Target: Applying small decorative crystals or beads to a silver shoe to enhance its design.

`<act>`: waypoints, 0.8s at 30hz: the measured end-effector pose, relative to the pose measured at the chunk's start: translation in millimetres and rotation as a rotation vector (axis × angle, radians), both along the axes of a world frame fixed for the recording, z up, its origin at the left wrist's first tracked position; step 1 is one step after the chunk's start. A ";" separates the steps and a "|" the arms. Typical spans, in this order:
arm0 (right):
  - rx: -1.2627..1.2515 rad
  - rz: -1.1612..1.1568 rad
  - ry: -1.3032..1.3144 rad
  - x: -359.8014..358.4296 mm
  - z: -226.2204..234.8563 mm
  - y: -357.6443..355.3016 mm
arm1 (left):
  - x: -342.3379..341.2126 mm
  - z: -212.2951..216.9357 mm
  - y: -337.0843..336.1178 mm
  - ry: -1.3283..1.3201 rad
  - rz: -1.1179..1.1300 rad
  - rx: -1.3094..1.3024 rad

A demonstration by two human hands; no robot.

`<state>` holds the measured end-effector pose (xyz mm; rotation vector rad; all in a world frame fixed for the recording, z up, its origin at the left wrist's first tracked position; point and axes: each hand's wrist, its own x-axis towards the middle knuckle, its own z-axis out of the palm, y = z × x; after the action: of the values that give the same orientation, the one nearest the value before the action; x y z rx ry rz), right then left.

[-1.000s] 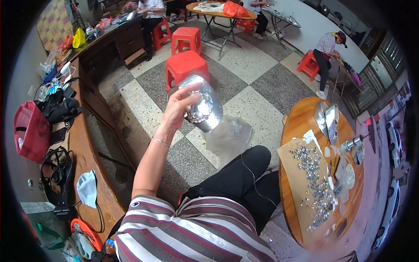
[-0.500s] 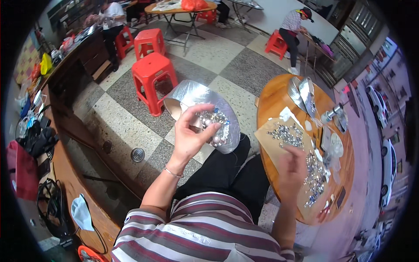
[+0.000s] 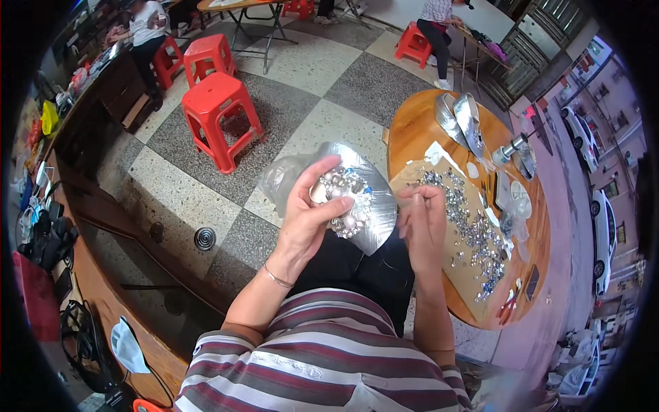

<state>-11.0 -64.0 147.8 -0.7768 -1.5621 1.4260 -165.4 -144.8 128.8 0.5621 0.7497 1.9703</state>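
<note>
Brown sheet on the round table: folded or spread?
Spread: the brown sheet lies opened out on the round table, with loose shiny stones scattered across it.

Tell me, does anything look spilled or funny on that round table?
The loose sparkly pieces look messy, scattered unevenly across brown paper on the round table. They might be spread deliberately; I can't tell. Nothing there looks clearly broken.

1. Nearest red stool [image 3: 218, 103] — on a checkered floor [image 3: 154, 180] of pale and dark speckled squares.
2. Right of that stool: a round wooden table [image 3: 410, 120].
3. Left of it: a long wooden counter [image 3: 103, 281].
4. Beyond it, rightward — a white wall [image 3: 491, 24], then slatted panels [image 3: 542, 44].
</note>
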 end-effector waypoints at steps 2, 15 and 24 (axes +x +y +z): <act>0.021 0.046 -0.067 2.6 -13.0 2.6 | 2.3 -7.8 4.6 -0.158 -0.064 -0.014; 0.234 0.169 -0.180 -5.8 -46.0 -6.4 | -1.4 -20.2 6.5 -0.222 -0.210 -0.064; 0.087 0.140 -0.067 -28.2 -62.9 -18.2 | -21.8 -33.4 1.7 -0.282 -0.314 -0.116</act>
<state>-39.1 -82.2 84.9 -0.6812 -1.7475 1.4339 -187.2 -143.1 95.4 0.3022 0.5579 1.6582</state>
